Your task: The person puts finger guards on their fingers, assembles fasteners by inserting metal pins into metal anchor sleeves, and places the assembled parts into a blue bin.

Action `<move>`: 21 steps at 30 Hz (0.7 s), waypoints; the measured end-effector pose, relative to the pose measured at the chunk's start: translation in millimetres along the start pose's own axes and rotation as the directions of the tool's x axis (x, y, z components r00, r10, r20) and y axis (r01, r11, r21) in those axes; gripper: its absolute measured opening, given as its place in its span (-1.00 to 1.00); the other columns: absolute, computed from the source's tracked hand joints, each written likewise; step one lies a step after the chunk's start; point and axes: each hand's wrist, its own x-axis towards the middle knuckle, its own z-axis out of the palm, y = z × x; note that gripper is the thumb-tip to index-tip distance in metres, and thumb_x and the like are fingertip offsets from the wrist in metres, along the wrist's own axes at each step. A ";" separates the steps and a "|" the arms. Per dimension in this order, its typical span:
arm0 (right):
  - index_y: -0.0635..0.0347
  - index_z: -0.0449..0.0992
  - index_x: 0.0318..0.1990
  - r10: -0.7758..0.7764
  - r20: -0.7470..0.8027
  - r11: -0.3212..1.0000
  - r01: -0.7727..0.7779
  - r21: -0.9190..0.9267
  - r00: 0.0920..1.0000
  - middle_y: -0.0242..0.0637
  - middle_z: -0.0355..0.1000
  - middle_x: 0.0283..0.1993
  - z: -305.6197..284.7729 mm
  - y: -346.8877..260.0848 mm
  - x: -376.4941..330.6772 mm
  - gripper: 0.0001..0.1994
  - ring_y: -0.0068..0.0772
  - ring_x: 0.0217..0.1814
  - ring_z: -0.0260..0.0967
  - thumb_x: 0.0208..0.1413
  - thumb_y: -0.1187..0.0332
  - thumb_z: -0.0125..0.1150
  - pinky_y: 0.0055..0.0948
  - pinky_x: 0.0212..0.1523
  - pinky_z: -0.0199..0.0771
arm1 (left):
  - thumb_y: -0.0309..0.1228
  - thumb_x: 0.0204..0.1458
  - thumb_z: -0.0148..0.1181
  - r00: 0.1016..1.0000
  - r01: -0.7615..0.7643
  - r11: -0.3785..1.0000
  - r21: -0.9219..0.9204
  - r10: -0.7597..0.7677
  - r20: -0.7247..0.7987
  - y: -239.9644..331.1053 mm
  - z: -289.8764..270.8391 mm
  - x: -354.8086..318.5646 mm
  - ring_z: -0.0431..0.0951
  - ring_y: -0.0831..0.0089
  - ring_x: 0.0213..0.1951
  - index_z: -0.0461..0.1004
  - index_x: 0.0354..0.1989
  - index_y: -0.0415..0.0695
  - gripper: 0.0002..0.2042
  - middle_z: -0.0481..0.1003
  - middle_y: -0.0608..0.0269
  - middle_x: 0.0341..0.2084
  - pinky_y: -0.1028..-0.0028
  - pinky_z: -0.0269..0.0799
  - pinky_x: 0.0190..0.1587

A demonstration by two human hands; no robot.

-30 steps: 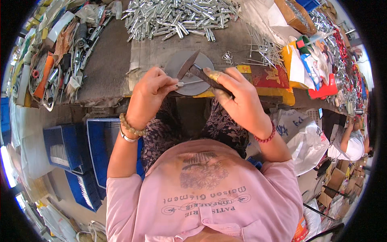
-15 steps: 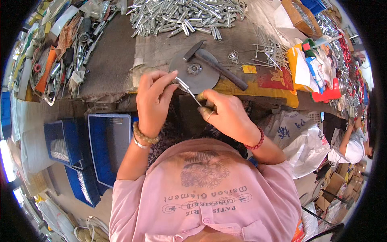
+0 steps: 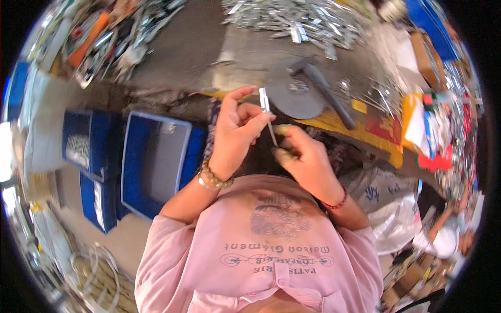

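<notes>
Before my chest I hold a thin metal rod [image 3: 273,134] with a shiny silver sleeve [image 3: 264,99] at its upper end, standing nearly upright. My left hand [image 3: 235,133] pinches it at the lower end of the sleeve, thumb in front and index finger raised beside it. My right hand [image 3: 308,161] grips the lower end of the rod between thumb and fingers; motion blurs those fingertips. Just beyond, a round grey plate [image 3: 279,88] lies on the bench with a hammer [image 3: 329,94] across its right side. Some small pieces on the plate are too blurred to name.
A heap of silver metal tubes [image 3: 297,21] covers the far bench. Thin rods [image 3: 381,96] and a red packet [image 3: 383,128] lie to the right. Tools [image 3: 99,47] crowd the far left. Blue crates [image 3: 125,167] stand at lower left, a white sack [image 3: 386,203] at lower right.
The view has swung, so the bench appears farther right and higher. The sleeved rod has turned from slanting to nearly upright. My left thumb now lies across its sleeve's lower end.
</notes>
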 end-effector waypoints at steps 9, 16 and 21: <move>0.20 0.33 0.42 0.019 -0.143 0.964 0.019 0.264 0.990 -0.42 0.51 -0.15 -38.4 30.8 23.8 -0.44 -0.76 -0.40 0.34 0.27 0.58 0.24 -0.75 -0.39 0.36 | -0.51 0.24 0.25 0.813 -0.054 0.986 0.156 0.134 -0.566 -17.0 -190.0 0.5 0.32 0.72 -0.54 0.32 0.25 -0.28 -0.57 0.65 0.14 -0.28 0.67 0.17 -0.53; 0.26 0.35 0.38 0.060 -0.189 0.978 -0.020 0.208 0.980 -0.38 0.52 -0.18 -34.6 33.9 17.7 -0.48 -0.70 -0.40 0.41 0.29 0.47 0.27 -0.70 -0.39 0.41 | -0.50 0.08 0.42 0.541 0.238 0.961 -0.140 -0.251 -0.802 -178.0 -390.7 -26.3 0.48 0.57 -0.52 0.44 0.02 -0.18 -0.64 0.58 0.27 -0.42 0.57 0.27 -0.56; 0.27 0.38 0.37 0.090 -0.193 0.979 -0.051 0.199 0.977 -0.37 0.52 -0.20 -33.9 28.6 19.2 -0.50 -0.70 -0.42 0.40 0.30 0.47 0.25 -0.69 -0.41 0.41 | -0.41 0.11 0.38 0.401 0.351 0.932 -0.092 -0.238 -0.885 -197.8 -399.6 -5.3 0.38 0.49 -0.62 0.58 -0.40 -0.11 -0.90 0.54 0.31 -0.54 0.43 0.24 -0.55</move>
